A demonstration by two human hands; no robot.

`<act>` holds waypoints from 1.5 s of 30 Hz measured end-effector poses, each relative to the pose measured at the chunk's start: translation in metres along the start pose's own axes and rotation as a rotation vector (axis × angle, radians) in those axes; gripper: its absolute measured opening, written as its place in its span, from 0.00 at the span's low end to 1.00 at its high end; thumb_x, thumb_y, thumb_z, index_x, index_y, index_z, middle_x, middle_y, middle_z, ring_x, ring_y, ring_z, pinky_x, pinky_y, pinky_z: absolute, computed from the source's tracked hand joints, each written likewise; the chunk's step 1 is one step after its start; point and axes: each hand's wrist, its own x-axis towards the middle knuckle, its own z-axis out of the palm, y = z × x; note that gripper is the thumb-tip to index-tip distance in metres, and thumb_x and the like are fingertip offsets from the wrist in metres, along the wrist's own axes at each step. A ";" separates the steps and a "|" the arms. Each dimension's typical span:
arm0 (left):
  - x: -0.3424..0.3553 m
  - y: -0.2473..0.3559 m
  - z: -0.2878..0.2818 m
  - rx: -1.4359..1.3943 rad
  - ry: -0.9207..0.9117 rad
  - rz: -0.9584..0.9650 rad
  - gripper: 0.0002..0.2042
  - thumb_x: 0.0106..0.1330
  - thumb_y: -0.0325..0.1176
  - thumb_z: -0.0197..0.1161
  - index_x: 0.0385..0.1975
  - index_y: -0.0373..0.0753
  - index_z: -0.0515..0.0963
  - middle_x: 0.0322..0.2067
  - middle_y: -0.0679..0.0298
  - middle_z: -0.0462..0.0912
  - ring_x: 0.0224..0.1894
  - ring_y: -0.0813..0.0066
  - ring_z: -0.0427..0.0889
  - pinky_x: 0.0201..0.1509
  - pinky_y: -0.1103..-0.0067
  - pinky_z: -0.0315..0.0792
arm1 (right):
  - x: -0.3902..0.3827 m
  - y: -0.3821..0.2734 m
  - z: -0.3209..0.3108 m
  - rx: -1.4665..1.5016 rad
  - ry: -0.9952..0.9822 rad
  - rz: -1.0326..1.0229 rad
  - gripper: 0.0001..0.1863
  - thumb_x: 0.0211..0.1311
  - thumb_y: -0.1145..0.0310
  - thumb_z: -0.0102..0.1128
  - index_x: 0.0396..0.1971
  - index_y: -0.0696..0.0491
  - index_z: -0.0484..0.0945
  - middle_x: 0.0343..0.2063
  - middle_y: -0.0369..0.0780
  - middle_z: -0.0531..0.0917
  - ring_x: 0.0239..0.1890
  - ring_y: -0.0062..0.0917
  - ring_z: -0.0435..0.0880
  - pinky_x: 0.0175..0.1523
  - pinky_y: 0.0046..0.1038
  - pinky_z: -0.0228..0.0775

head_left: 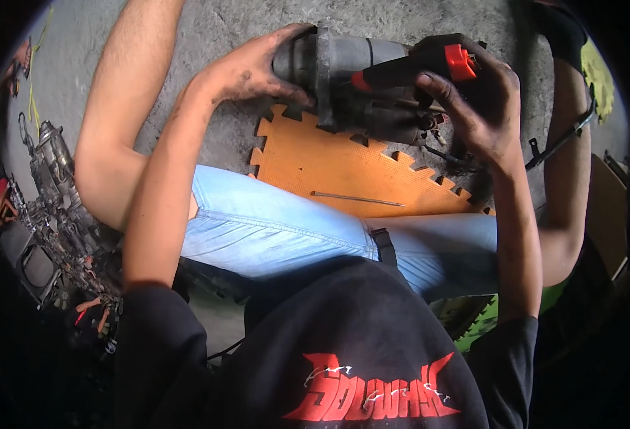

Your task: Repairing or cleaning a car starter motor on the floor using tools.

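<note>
A grey and black starter motor (pixel 373 53) lies on the concrete beyond the orange mat. My left hand (pixel 261 68) grips its left end, thumb and fingers curled around the dark housing beside the flange (pixel 323 75). In my right hand (pixel 483 107) is a black-and-red handheld tool (pixel 408 69), its exact kind unclear, held over the motor's right part. My fingers wrap around the tool; its far side is hidden. Below the main body sits a smaller dark cylinder (pixel 390 120) with terminals at its right end.
A thin metal rod (pixel 358 199) lies on the orange interlocking foam mat (pixel 315 161) between my legs. Greasy metal parts (pixel 61 207) pile up at left. A dark bar (pixel 561 136) is near my right leg, with a brown board (pixel 608 214) further right.
</note>
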 end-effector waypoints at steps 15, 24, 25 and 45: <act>0.008 0.000 -0.003 -0.044 -0.049 -0.037 0.55 0.37 0.36 0.85 0.71 0.37 0.61 0.63 0.52 0.74 0.68 0.59 0.69 0.74 0.68 0.62 | 0.002 0.014 -0.003 0.172 -0.033 -0.146 0.11 0.60 0.70 0.73 0.35 0.62 0.82 0.26 0.39 0.85 0.30 0.17 0.84 0.38 0.21 0.78; 0.005 0.003 -0.008 -0.049 -0.082 -0.025 0.58 0.34 0.35 0.85 0.71 0.34 0.59 0.65 0.51 0.71 0.70 0.59 0.66 0.75 0.66 0.59 | 0.003 0.000 -0.012 -0.010 -0.063 0.100 0.17 0.57 0.62 0.76 0.33 0.60 0.81 0.23 0.41 0.83 0.24 0.20 0.80 0.32 0.24 0.72; 0.007 0.003 -0.006 -0.041 -0.085 -0.017 0.58 0.34 0.35 0.85 0.71 0.34 0.59 0.65 0.51 0.71 0.70 0.59 0.66 0.75 0.66 0.59 | 0.000 0.006 -0.009 0.041 -0.057 0.064 0.18 0.56 0.60 0.76 0.33 0.60 0.82 0.22 0.43 0.82 0.23 0.22 0.80 0.30 0.23 0.70; 0.008 0.002 -0.004 -0.223 -0.084 -0.088 0.58 0.35 0.32 0.86 0.71 0.33 0.58 0.64 0.50 0.72 0.69 0.60 0.67 0.75 0.67 0.61 | -0.087 -0.011 0.113 0.315 0.546 0.024 0.20 0.51 0.75 0.71 0.47 0.59 0.80 0.39 0.44 0.85 0.37 0.35 0.86 0.44 0.29 0.78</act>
